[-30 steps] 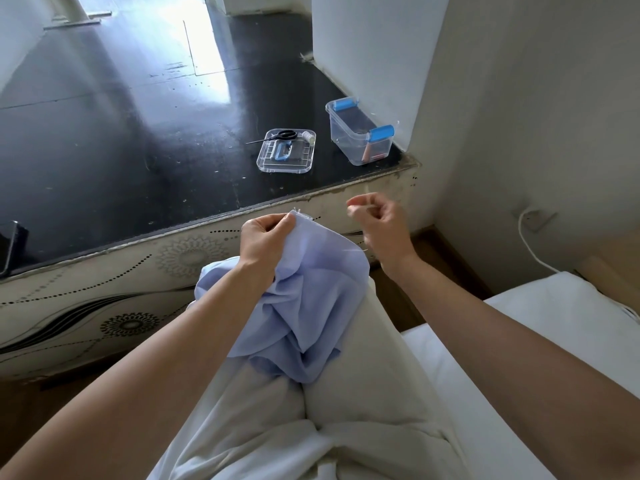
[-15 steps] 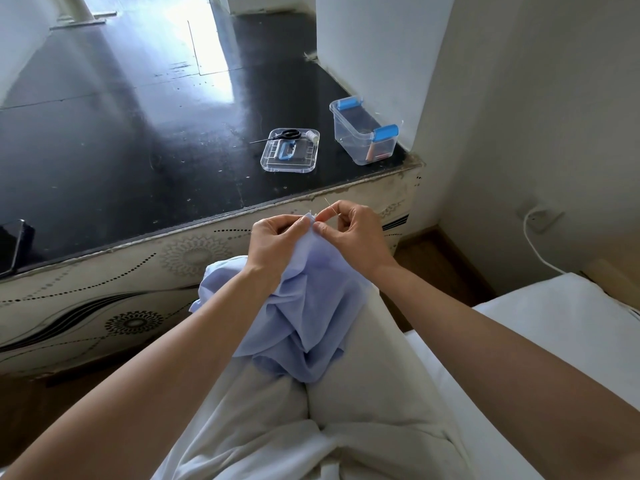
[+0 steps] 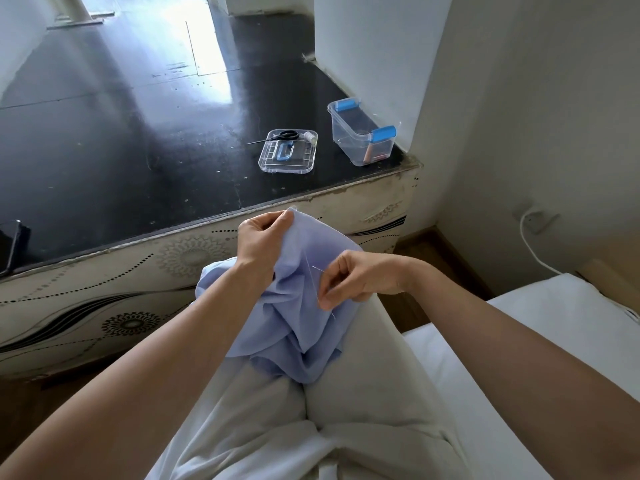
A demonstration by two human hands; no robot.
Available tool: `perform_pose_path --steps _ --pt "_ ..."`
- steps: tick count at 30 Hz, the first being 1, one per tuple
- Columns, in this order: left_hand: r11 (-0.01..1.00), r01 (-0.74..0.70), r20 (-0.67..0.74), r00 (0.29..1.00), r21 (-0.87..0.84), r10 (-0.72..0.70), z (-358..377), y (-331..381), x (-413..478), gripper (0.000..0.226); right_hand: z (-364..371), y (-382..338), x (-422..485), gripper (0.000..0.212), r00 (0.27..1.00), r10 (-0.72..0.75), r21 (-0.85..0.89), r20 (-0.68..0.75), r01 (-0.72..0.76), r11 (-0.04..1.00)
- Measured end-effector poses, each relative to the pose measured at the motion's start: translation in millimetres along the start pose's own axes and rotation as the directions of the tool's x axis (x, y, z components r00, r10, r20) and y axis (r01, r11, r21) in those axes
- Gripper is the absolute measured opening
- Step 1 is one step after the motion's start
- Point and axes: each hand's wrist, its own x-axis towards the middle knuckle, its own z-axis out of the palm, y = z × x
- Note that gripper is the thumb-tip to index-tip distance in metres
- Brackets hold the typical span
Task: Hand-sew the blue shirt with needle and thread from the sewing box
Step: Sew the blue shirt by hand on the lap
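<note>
Left hand [image 3: 261, 245] grips the top fold of the blue shirt [image 3: 294, 327] and holds it up; the rest of the shirt is bunched in my lap on my white trousers [image 3: 367, 393]. Right hand [image 3: 358, 280] is curled against the cloth, fingertips pinching what looks like the needle [image 3: 317, 269]. It is only a thin glint, so I can't be sure of the exact grip. A fine thread [image 3: 309, 271] runs down across the fabric beside it. Risks from here: the needle tip sits close to my left wrist and just above my thigh, so a hard push could prick skin or catch the trousers under the shirt. The folds are layered, so a stitch could go through two layers and sew them together. Loose thread could tangle or knot if I pull fast, or slip out of the eye. Surroundings: a glossy black table [image 3: 138, 150] with a patterned pale front stands ahead. On it, near the far right corner, is the open clear sewing box [image 3: 349, 140] with blue clips. Its lid [image 3: 301, 161] lies just beside, with scissors [image 3: 284, 135] and a white spool [image 3: 310, 135] at its far edge. A phone [image 3: 8, 247] is at the table's left edge. There are pale walls, a white cable [image 3: 533, 252] from a socket, and a white bed [image 3: 540, 327] to my right.
</note>
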Motion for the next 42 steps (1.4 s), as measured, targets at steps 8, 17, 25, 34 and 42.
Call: perform_pose_path --steps 8,17,25,34,42 --pt "0.995 0.055 0.071 0.996 -0.078 -0.05 3 3 -4 0.002 -9 -4 9 0.028 0.706 -0.097 0.133 -0.701 0.263 0.956" --pt "0.987 0.114 0.192 0.977 -0.115 -0.09 5 8 -12 0.003 1 -7 40 0.02 0.442 -0.296 -0.232 -0.847 0.193 0.953" --pt "0.98 0.131 0.166 0.98 -0.146 -0.107 1 4 -4 0.005 0 -6 21 0.006 0.734 -0.354 -0.056 -0.58 0.397 0.916" --pt "1.0 0.005 0.244 0.97 0.023 -0.01 1 4 -3 0.008 -12 -3 7 0.008 0.64 -0.17 0.055 -0.749 0.316 0.947" --pt "0.965 -0.161 0.506 0.862 0.208 0.035 -10 6 -4 0.01 -17 -20 10 0.024 0.785 -0.162 -0.01 -0.598 0.195 0.981"
